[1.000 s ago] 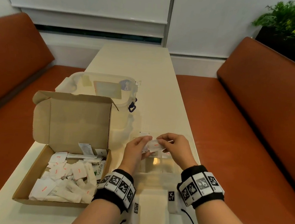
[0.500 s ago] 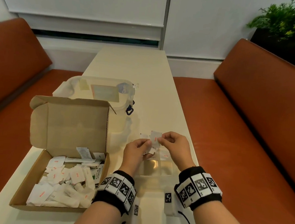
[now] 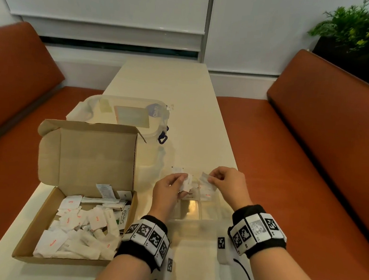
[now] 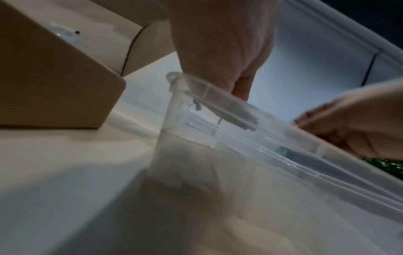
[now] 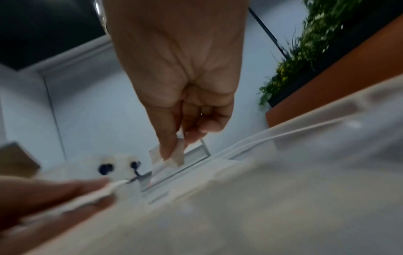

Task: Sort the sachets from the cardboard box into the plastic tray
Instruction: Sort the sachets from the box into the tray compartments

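An open cardboard box [image 3: 38,247] at the table's left front holds several white sachets [image 3: 84,224]. A clear plastic tray [image 3: 195,220] with compartments lies in front of me, with a few sachets [image 3: 208,193] in its far cells. My left hand [image 3: 171,183] grips a small bunch of white sachets [image 3: 187,181] above the tray's far left. To its right, my right hand [image 3: 220,180] pinches a single sachet [image 3: 205,176] between thumb and fingers; the right wrist view shows that sachet [image 5: 172,155] over the tray rim [image 5: 240,148].
A clear lidded container [image 3: 128,115] stands behind the box's raised flap [image 3: 85,154]. Orange bench seats [image 3: 309,171] run along both sides of the narrow table [image 3: 168,83]. A plant [image 3: 359,32] sits at the back right. White tagged blocks [image 3: 221,246] lie near my wrists.
My hands, which were together on one bunch of sachets, have drawn apart. The right hand now pinches a single sachet off to the right; the left keeps the rest.
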A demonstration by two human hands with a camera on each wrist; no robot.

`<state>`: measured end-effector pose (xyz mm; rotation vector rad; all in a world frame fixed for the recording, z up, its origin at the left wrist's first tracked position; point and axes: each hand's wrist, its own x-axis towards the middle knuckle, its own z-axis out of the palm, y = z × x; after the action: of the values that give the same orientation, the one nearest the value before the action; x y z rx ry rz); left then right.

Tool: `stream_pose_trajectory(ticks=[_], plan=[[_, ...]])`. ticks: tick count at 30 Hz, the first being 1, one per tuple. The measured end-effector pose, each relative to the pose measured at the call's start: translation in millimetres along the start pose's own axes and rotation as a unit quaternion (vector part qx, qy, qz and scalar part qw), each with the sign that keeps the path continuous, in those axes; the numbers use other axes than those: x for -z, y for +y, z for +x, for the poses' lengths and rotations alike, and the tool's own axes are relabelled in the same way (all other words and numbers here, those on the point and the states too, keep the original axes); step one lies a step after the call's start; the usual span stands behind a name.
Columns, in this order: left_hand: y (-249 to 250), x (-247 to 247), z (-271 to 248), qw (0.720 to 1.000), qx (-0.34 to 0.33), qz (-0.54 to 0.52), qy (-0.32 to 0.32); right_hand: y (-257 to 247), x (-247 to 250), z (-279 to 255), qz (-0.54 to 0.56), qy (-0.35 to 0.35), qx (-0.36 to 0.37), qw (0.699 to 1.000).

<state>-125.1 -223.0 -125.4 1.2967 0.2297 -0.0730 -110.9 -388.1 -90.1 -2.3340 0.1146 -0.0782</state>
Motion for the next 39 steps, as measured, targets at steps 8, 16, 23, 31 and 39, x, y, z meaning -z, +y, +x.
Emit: stream_pose_trajectory(ticks=[8,16,23,31,39], plan=[[0.8,6.0,-1.8,0.999,-0.013,-0.042,0.015,23.8,-13.6,-2.5,-0.116,-0.085,-0.002,0.99],[1.1,5.7,-1.6,0.999,-0.004,-0.034,0.007,28.0,-18.8,-0.7,-0.168,-0.063,0.041,0.983],[1.9,5.1,-1.1,0.999,0.009,-0.046,0.0,31.4,-26.3,-8.4,-0.18,-0.079,0.055,0.979],[2.6,5.0,-1.0,0.999,0.016,-0.035,-0.008,30.6,-27.0,-8.4,-0.178,-0.077,0.05,0.98],[6.5,3.7,-3.3,0.999,0.011,-0.01,-0.034,16.8,-24.5,-4.7,-0.103,0.016,0.061,0.993]])
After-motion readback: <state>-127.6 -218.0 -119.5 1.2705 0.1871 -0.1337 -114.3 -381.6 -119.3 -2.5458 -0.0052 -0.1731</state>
